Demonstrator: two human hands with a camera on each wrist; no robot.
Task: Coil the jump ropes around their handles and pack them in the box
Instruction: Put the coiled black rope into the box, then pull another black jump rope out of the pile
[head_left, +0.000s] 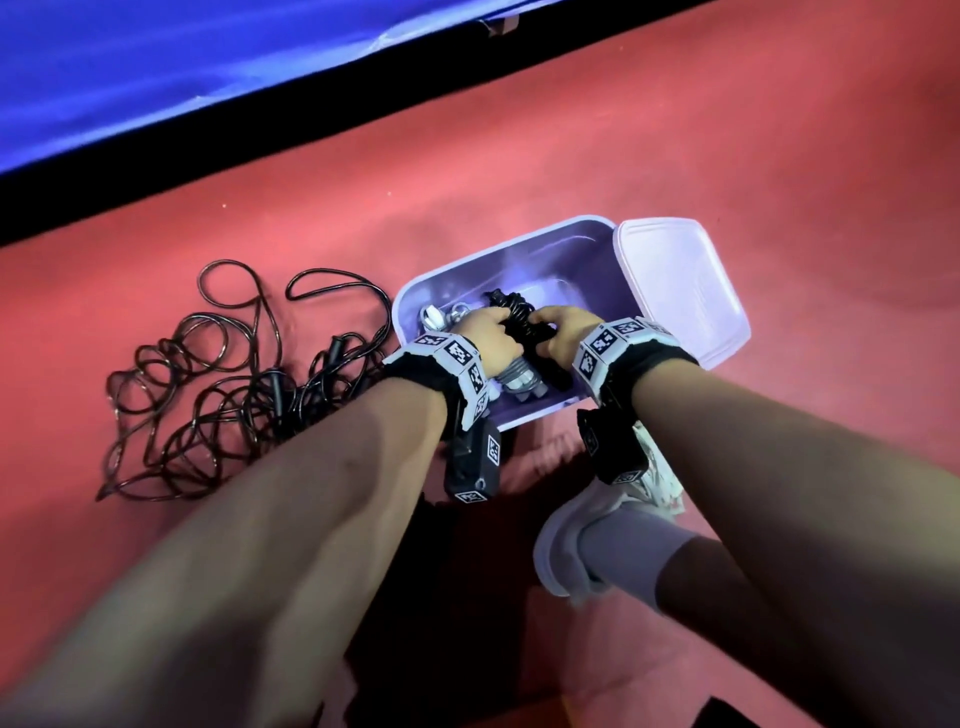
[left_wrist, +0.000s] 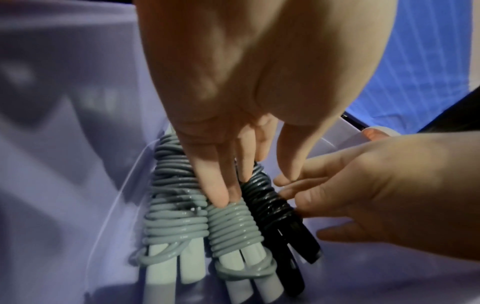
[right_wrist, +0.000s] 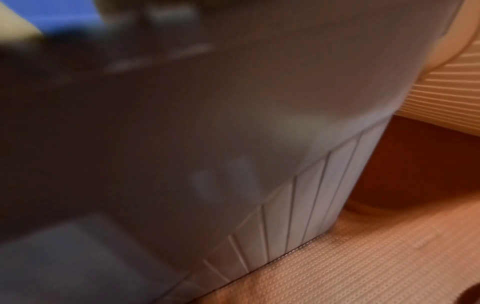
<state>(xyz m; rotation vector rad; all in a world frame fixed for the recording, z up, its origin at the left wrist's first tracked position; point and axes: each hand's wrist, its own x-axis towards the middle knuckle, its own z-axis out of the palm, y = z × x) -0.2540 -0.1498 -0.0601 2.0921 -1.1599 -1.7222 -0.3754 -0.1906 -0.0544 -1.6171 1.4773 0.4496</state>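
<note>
The box (head_left: 566, 244) is sitting open on the floor (head_left: 727, 130), its lid (head_left: 680, 291) at 3 o'clock and loose ropes (head_left: 208, 379) at 9. Inside, the right hand (head_left: 558, 330) is gripping the black coil (left_wrist: 270, 201) with curled fingers, while the left hand (head_left: 485, 338) is pressing straight fingers onto the grey coils (left_wrist: 182, 222) at the black coil's 9 o'clock.

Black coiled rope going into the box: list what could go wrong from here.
1. The black coiled rope is pinched only lightly by the right hand; on release its turns may spring loose.
2. The left hand presses straight fingers on the grey coiled ropes; lifting them could disturb those coils.
3. The loose black rope on the floor looks tangled, so coiling it may snag.
</note>
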